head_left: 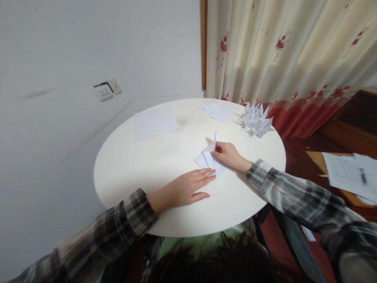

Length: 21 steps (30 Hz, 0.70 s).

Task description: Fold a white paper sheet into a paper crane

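Note:
A partly folded piece of white paper [208, 157] lies near the middle of the round table, one narrow point of it standing up. My right hand [229, 154] pinches a raised flap of this paper between thumb and curled fingers. My left hand [188, 186] rests flat at the near side, fingers stretched out, with the fingertips on the paper's near corner. Under the fingers of both hands, parts of the folds are hidden.
The white round table [123, 169] stands against a wall. On it lie a large white sheet [156, 122], a few smaller papers [219, 111] and a cluster of folded paper figures [257, 120]. Written sheets [349, 175] rest on wooden furniture at right, below a flowered curtain [265, 51].

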Each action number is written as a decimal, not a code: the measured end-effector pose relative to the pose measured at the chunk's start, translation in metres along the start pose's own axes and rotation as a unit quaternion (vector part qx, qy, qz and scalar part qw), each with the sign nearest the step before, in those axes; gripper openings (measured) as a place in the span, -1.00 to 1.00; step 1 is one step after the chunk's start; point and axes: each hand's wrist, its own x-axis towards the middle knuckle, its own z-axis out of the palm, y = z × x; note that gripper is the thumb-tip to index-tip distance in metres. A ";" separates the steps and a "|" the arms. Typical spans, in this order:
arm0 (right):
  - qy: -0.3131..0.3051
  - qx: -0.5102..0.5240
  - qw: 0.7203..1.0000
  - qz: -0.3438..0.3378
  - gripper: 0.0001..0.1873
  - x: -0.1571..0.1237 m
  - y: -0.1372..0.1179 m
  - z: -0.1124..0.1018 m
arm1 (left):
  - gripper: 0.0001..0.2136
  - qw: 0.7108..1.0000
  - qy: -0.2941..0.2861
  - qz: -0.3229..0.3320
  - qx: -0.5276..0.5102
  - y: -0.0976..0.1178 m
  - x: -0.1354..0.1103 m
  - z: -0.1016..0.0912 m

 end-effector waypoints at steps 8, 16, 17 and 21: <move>-0.006 -0.008 1.000 0.011 -0.86 0.004 0.001 0.001 | -0.53 1.000 -0.006 -0.003 0.001 0.001 0.000 -0.001; -0.005 -0.019 1.000 0.020 -0.88 0.005 -0.001 0.000 | -0.54 1.000 0.002 -0.001 -0.015 0.001 0.001 -0.002; -0.004 -0.019 1.000 0.019 -0.88 0.005 -0.001 0.000 | -0.54 1.000 0.002 -0.001 -0.015 0.001 0.001 -0.002; -0.006 -0.019 1.000 0.012 -0.89 0.004 -0.001 0.000 | -0.54 1.000 0.007 0.002 -0.017 0.001 0.001 -0.001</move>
